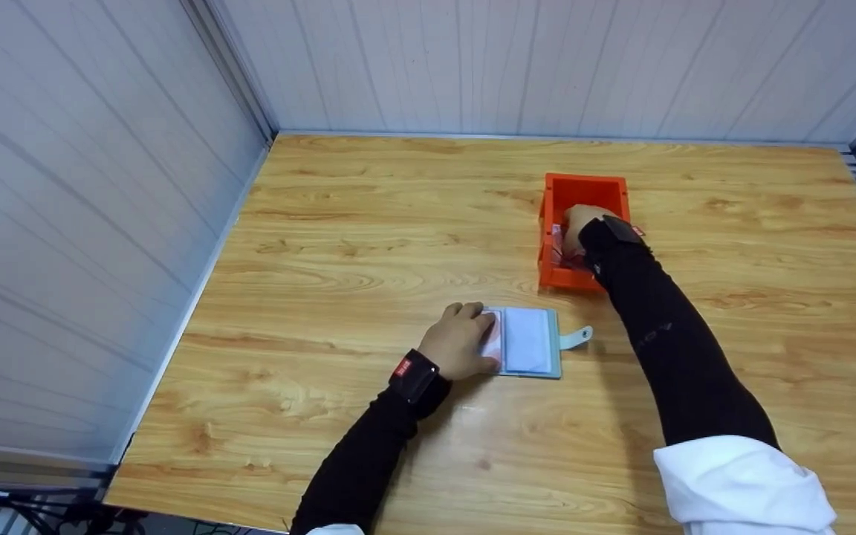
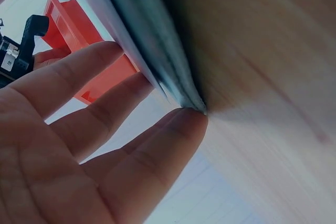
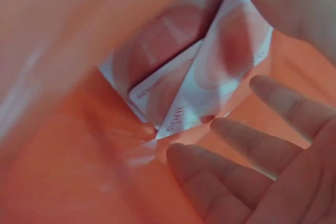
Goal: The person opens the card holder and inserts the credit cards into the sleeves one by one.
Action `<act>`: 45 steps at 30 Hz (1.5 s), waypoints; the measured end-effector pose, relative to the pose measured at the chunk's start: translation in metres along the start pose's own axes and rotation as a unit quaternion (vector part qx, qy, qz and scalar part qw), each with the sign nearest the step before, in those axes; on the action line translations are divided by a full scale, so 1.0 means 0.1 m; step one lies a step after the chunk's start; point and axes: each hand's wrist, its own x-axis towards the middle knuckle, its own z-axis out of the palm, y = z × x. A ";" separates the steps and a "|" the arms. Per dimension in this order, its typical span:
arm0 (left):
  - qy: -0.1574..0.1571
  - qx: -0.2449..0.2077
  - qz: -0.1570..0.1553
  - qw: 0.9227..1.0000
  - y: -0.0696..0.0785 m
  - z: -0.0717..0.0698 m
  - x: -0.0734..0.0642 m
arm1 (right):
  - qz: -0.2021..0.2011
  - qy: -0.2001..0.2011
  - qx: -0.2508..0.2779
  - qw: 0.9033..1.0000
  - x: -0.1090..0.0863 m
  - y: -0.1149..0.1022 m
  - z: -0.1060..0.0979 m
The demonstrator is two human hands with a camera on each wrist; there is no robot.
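An open booklet-style card holder [image 1: 527, 340] with a light blue cover, clear sleeves and a snap strap lies on the table. My left hand [image 1: 459, 342] holds its left side, with the thumb by the near edge and fingers over the page and far edge. In the left wrist view, fingertips touch the holder's edge [image 2: 178, 77]. Inside the orange bin [image 1: 585, 279] is my right hand [image 1: 580, 227]. Several pink-and-white cards [image 3: 220, 61] lie overlapped there. The right thumb and fingers are spread beside the top card; whether they touch it I cannot tell.
The wood-grain table [image 1: 368, 223] runs up to white panel walls [image 1: 413, 67] at the back and sides. The holder's strap [image 1: 576, 338] sticks out to the right, just in front of the bin. Dark cables [image 1: 34, 513] hang beyond the near left corner.
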 end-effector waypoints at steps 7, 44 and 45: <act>0.001 0.000 0.004 1.000 0.01 0.00 -0.01 | 0.010 0.021 -0.025 0.999 0.06 0.06 0.07; -0.001 0.009 0.011 1.000 0.04 0.01 0.04 | -0.024 0.018 -0.068 0.997 0.07 0.20 0.02; -0.001 0.010 0.013 1.000 0.04 0.01 0.05 | -0.023 0.019 -0.067 0.997 0.05 0.19 0.02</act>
